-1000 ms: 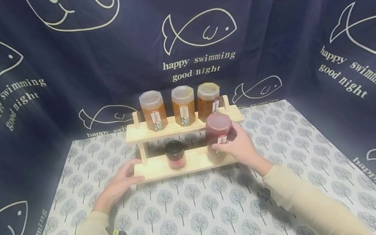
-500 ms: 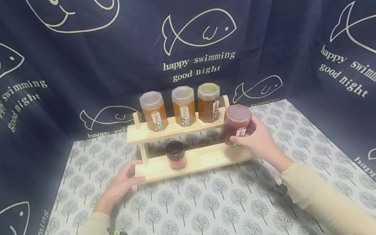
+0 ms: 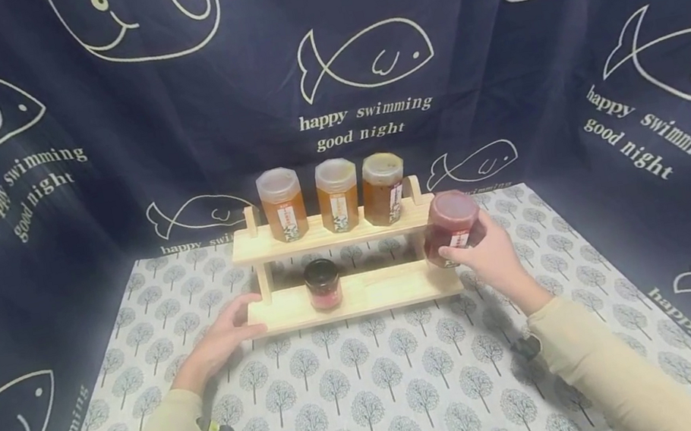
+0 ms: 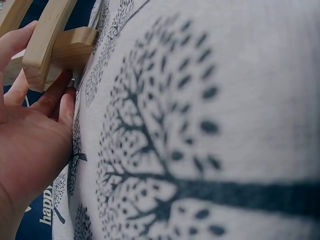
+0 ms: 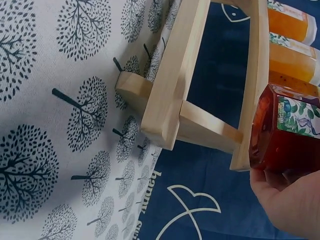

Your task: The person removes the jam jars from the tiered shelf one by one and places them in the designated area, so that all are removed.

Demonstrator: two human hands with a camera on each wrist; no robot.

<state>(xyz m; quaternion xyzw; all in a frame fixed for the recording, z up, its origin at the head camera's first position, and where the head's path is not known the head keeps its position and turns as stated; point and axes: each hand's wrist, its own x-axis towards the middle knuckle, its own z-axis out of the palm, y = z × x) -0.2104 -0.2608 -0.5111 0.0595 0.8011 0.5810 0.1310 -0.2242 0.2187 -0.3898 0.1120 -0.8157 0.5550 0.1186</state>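
A two-tier wooden rack [image 3: 360, 299] stands on the patterned cloth. My left hand [image 3: 218, 343] grips the left end of its lower shelf; in the left wrist view the fingers of that hand [image 4: 32, 135] lie around the wooden end piece [image 4: 75, 47]. With my right hand [image 3: 495, 258] I hold a dark red jar [image 3: 452, 227] at the right end of the rack. The right wrist view shows this red jar [image 5: 295, 130] beside the upper shelf, above the hand [image 5: 295, 205]. A small black-lidded jar [image 3: 324, 285] sits on the lower shelf.
On the upper shelf stand an orange jar [image 3: 283, 205], a second orange jar [image 3: 338, 195] and a darker amber jar [image 3: 384, 189]. Behind the rack hangs a dark blue curtain [image 3: 244, 110] with fish drawings. A tree-print cloth [image 3: 364, 397] covers the table.
My right hand has moved right with the red jar, from in front of the upper shelf's right part to the rack's right end. My left hand has stayed at the rack's left end.
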